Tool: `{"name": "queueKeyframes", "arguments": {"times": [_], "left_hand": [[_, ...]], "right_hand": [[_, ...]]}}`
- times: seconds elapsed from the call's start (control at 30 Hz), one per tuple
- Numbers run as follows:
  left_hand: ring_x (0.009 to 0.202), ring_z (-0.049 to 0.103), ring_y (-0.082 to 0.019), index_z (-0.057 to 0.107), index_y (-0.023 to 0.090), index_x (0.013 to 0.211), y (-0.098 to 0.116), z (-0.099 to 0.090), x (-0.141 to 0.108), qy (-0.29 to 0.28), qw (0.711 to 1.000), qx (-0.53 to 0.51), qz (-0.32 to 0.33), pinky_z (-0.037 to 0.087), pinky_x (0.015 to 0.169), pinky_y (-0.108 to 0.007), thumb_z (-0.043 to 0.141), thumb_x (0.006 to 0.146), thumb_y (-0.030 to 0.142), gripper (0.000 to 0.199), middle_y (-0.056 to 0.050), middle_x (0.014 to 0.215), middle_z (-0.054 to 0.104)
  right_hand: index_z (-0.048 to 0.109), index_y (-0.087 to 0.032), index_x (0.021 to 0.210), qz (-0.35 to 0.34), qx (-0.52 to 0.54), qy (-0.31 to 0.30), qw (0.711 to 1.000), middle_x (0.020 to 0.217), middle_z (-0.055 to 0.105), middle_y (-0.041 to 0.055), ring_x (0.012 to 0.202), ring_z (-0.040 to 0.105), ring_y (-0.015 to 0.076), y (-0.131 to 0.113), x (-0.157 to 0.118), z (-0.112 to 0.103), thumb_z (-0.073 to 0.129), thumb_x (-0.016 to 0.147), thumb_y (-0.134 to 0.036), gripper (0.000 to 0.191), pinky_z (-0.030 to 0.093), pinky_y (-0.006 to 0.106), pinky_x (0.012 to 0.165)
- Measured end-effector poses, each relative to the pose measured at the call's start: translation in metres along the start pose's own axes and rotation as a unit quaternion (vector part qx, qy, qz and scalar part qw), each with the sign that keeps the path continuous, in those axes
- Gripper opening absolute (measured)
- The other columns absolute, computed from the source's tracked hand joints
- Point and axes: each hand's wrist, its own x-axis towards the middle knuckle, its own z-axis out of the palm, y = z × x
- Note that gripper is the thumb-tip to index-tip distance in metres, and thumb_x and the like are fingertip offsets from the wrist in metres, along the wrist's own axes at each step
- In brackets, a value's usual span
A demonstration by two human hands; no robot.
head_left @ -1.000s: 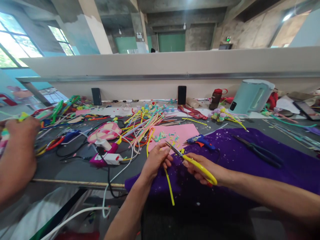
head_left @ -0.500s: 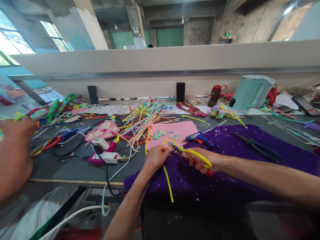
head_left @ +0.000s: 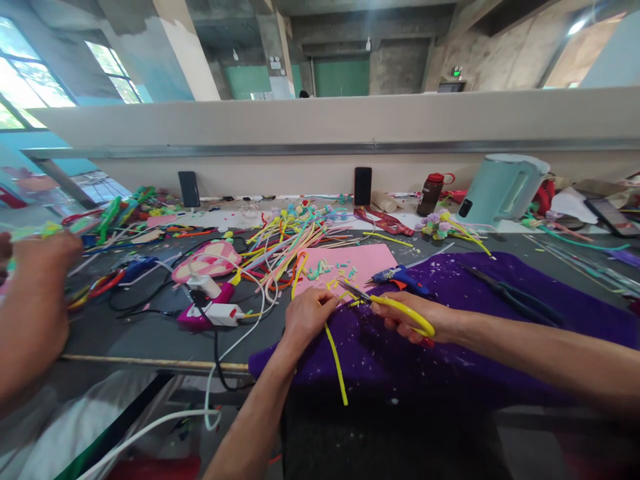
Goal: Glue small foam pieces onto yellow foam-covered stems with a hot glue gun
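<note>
My left hand [head_left: 311, 313] pinches a yellow pipe cleaner [head_left: 337, 367], whose long end hangs down over the purple cloth [head_left: 420, 360]. In my right hand [head_left: 413, 317] is a pair of scissors [head_left: 403, 311] with yellow and red handles, its blades pointing left just past my left fingertips. Short yellow and green cut pieces [head_left: 345, 272] lie on the pink sheet [head_left: 373, 257] beyond my hands. A blue glue gun [head_left: 400, 279] rests at that sheet's right edge. Dark-handled pliers [head_left: 515, 293] lie on the cloth to the right.
A co-worker's hand [head_left: 43, 267] is at far left. A bundle of pipe cleaners [head_left: 295, 240], a power strip [head_left: 215, 313] with white cables and a heart-shaped pink item [head_left: 207, 261] lie left of centre. A kettle [head_left: 505, 190], red-lidded bottle [head_left: 431, 193] and phone [head_left: 363, 187] stand behind.
The scissors and my right hand have shifted slightly right, away from my left fingertips. My left hand keeps its pinch on the yellow pipe cleaner. The view has tilted slightly.
</note>
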Motion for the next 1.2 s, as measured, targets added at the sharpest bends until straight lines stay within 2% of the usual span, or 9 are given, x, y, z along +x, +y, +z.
{"name": "queueKeyframes", "arguments": {"times": [0.07, 0.13, 0.27, 0.4, 0.57, 0.8, 0.9, 1.03, 1.2], "left_hand": [[0.058, 0.053, -0.013, 0.066, 0.019, 0.065, -0.003, -0.003, -0.001, -0.006, 0.997, -0.075, -0.005, 0.033, 0.053, -0.022, 0.054, 0.073, 0.043, 0.028, 0.000, 0.063, 0.063], [0.046, 0.048, -0.009, 0.061, 0.017, 0.065, -0.006, -0.003, -0.001, -0.038, 0.981, -0.185, -0.046, 0.031, 0.045, -0.020, 0.054, 0.072, 0.043, 0.028, 0.002, 0.055, 0.058], [0.033, 0.042, -0.005, 0.055, 0.014, 0.071, -0.008, -0.002, -0.002, -0.099, 0.913, -0.376, -0.120, 0.025, 0.033, -0.017, 0.058, 0.071, 0.041, 0.027, 0.001, 0.058, 0.061], [0.035, 0.045, -0.003, 0.054, 0.013, 0.070, -0.007, -0.002, -0.003, -0.116, 0.874, -0.457, -0.122, 0.027, 0.031, -0.014, 0.062, 0.070, 0.037, 0.026, -0.001, 0.062, 0.063], [0.034, 0.044, -0.002, 0.055, 0.012, 0.074, -0.002, -0.004, -0.006, -0.133, 0.855, -0.486, -0.125, 0.029, 0.029, -0.012, 0.064, 0.068, 0.034, 0.024, 0.001, 0.060, 0.061], [0.029, 0.042, -0.002, 0.053, 0.013, 0.074, 0.007, -0.003, -0.009, -0.154, 0.847, -0.493, -0.128, 0.025, 0.026, -0.013, 0.062, 0.069, 0.028, 0.019, 0.002, 0.055, 0.060], [0.028, 0.041, -0.002, 0.052, 0.013, 0.070, 0.007, -0.002, -0.006, -0.159, 0.852, -0.483, -0.126, 0.024, 0.026, -0.013, 0.061, 0.070, 0.028, 0.018, 0.002, 0.055, 0.060], [0.028, 0.040, -0.003, 0.053, 0.013, 0.067, 0.005, 0.001, -0.001, -0.163, 0.876, -0.435, -0.129, 0.024, 0.027, -0.014, 0.061, 0.070, 0.033, 0.022, 0.002, 0.051, 0.057], [0.032, 0.044, -0.005, 0.053, 0.015, 0.066, 0.001, 0.010, 0.004, -0.148, 0.928, -0.315, -0.134, 0.030, 0.030, -0.015, 0.058, 0.070, 0.032, 0.019, 0.003, 0.049, 0.056]], "right_hand": [[0.039, -0.021, 0.084, -0.013, 0.007, 0.002, 1.000, 0.062, 0.044, -0.0073, 0.033, 0.032, -0.0002, -0.001, -0.006, 0.000, 0.057, 0.074, -0.053, 0.038, 0.025, 0.011, 0.027], [0.039, -0.022, 0.086, -0.028, 0.002, 0.002, 1.000, 0.063, 0.043, -0.0073, 0.034, 0.034, 0.0005, 0.000, -0.013, 0.001, 0.054, 0.075, -0.055, 0.038, 0.027, 0.012, 0.027], [0.041, -0.024, 0.092, -0.067, -0.045, 0.014, 0.997, 0.067, 0.043, -0.0070, 0.036, 0.035, 0.0007, 0.008, -0.020, 0.008, 0.051, 0.076, -0.056, 0.037, 0.031, 0.012, 0.029], [0.042, -0.025, 0.097, -0.091, -0.092, 0.018, 0.991, 0.069, 0.041, -0.0067, 0.039, 0.035, 0.0009, 0.014, -0.020, 0.016, 0.052, 0.076, -0.056, 0.039, 0.034, 0.013, 0.033], [0.043, -0.023, 0.110, -0.099, -0.151, 0.019, 0.983, 0.065, 0.039, -0.0063, 0.044, 0.037, 0.0036, 0.007, -0.021, 0.024, 0.054, 0.076, -0.054, 0.047, 0.036, 0.016, 0.038], [0.045, -0.020, 0.109, -0.121, -0.144, 0.008, 0.982, 0.060, 0.038, -0.0077, 0.044, 0.034, 0.0026, 0.007, -0.014, 0.033, 0.057, 0.078, -0.045, 0.042, 0.033, 0.016, 0.041], [0.045, -0.021, 0.102, -0.102, -0.105, 0.008, 0.989, 0.061, 0.039, -0.0079, 0.040, 0.032, 0.0015, 0.011, -0.008, 0.033, 0.056, 0.078, -0.045, 0.035, 0.030, 0.015, 0.038], [0.043, -0.024, 0.093, -0.027, -0.040, 0.002, 0.999, 0.064, 0.040, -0.0077, 0.035, 0.030, 0.0003, 0.009, -0.004, 0.026, 0.053, 0.077, -0.048, 0.030, 0.022, 0.013, 0.030], [0.040, -0.023, 0.085, 0.024, -0.024, 0.000, 0.999, 0.063, 0.041, -0.0073, 0.033, 0.029, -0.0011, 0.005, 0.002, 0.013, 0.055, 0.074, -0.052, 0.034, 0.017, 0.011, 0.028]]}}
